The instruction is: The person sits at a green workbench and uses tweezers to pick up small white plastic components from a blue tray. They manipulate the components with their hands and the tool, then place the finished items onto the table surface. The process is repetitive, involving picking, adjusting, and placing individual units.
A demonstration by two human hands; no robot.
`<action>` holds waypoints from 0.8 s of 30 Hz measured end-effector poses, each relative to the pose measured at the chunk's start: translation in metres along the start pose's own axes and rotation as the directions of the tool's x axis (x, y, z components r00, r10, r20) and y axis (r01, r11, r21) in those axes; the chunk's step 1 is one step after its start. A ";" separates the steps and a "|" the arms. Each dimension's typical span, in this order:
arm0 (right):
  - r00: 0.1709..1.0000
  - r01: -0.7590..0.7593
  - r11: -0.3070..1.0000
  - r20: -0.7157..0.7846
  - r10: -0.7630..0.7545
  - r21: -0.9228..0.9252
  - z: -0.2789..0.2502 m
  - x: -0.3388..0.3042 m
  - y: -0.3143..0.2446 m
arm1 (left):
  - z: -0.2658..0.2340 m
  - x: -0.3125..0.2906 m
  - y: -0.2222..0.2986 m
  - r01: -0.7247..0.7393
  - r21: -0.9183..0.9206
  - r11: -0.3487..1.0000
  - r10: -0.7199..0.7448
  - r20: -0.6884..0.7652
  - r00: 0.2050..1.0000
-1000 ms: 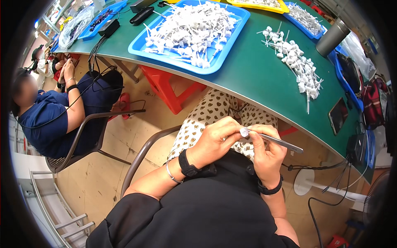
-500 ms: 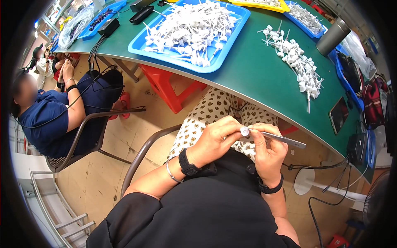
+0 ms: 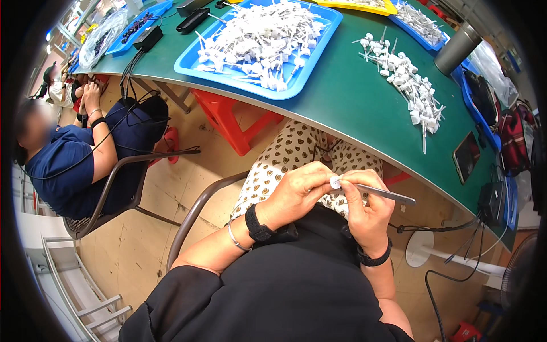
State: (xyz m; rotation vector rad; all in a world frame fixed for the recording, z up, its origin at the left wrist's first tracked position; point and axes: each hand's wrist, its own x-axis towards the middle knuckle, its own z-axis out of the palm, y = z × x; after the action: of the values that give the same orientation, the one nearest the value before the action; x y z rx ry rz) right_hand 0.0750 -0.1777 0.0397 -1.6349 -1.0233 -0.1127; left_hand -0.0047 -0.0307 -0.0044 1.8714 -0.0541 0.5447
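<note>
A small white piece (image 3: 335,182) sits just above the person's lap, at the meeting point of the two hands, short of the table's near edge. The left hand (image 3: 300,191) has thumb and forefinger pinched together on it; the right hand (image 3: 367,210) is closed around a slim metal tool (image 3: 393,196), its near end reaching the piece and its far end sticking out to the right. The fingers hide the tool's working tip, so what it is doing to the piece cannot be told. This one piece appears to be partway through handling, being neither set down nor let go. Beyond, on the green table (image 3: 347,97), a loose heap of white pieces with thin stems (image 3: 411,85) lies to the right, and a blue tray (image 3: 315,61) holds a much bigger mound of similar ones. Much handling may remain, though which lot is finished and which is untouched cannot be told. Further out stand a grey cylinder (image 3: 457,49) and a phone (image 3: 466,157) on the right; at far left a seated co-worker (image 3: 62,157) in dark blue.
</note>
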 end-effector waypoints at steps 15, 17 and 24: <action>0.933 -0.311 0.858 -0.039 0.357 0.408 0.000 -0.011 0.004 | -0.017 0.004 0.002 0.148 -0.204 0.968 -0.123 0.131 0.984; 0.931 -0.319 0.850 -0.030 0.364 0.419 -0.003 -0.009 0.004 | -0.019 0.004 0.003 0.187 -0.252 0.949 -0.152 0.150 0.977; 0.924 -0.345 0.821 0.011 0.382 0.455 -0.002 -0.009 0.002 | -0.016 0.003 0.002 0.190 -0.296 0.936 -0.155 0.137 0.978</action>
State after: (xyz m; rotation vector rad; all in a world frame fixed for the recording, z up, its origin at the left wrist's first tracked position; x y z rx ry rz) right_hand 0.0715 -0.1843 0.0336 -1.3514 -0.5961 0.2980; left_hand -0.0078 -0.0162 0.0031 1.5807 -0.0444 0.2904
